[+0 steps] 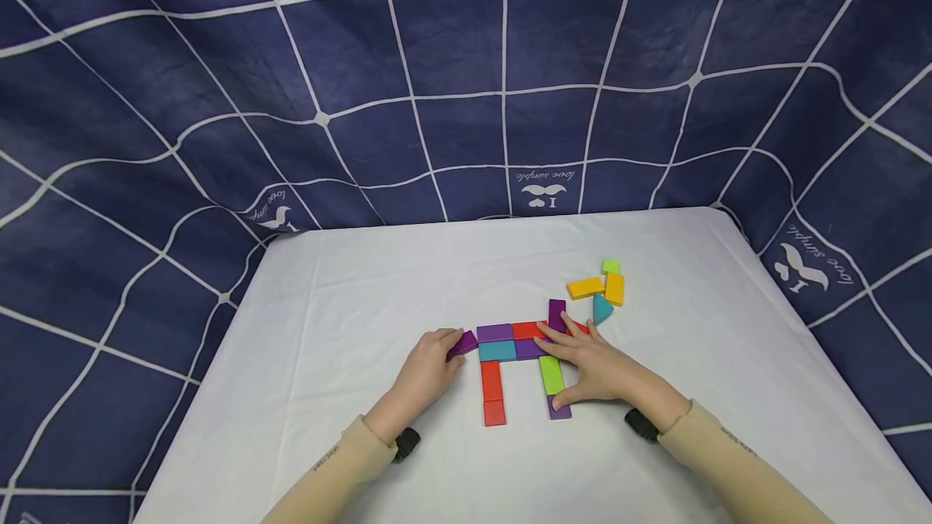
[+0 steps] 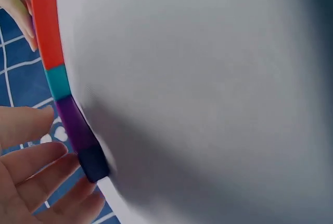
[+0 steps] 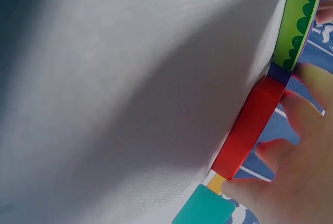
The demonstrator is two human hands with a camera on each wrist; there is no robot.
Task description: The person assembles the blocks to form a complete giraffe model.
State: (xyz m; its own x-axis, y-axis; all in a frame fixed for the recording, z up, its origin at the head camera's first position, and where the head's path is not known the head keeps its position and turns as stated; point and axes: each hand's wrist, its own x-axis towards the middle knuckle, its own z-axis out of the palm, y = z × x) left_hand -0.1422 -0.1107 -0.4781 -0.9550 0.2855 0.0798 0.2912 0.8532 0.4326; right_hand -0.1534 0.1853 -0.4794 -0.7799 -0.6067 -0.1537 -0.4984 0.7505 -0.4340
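Observation:
At the left end of the flat block layout, my left hand [image 1: 425,369] holds a purple block [image 1: 463,344] between thumb and fingers, its corner close to the rows. Those rows hold a lilac block [image 1: 495,333], a red block [image 1: 529,330], a teal block [image 1: 497,351] and another purple one [image 1: 530,348]. Below hang red blocks [image 1: 491,379] on the left and a green block [image 1: 551,376] on the right. My right hand [image 1: 599,362] spreads its fingers over the right end, thumb on a small purple block [image 1: 561,408]. Its fingers partly cover an upright purple block [image 1: 557,314] and a red block [image 3: 250,127].
Beyond the right hand lie a teal triangular block [image 1: 602,310], two yellow blocks [image 1: 586,288] and a small light-green block [image 1: 611,266]. A white cloth covers the table [image 1: 379,289]. Dark blue checked curtains [image 1: 459,136] hang behind it and at both sides.

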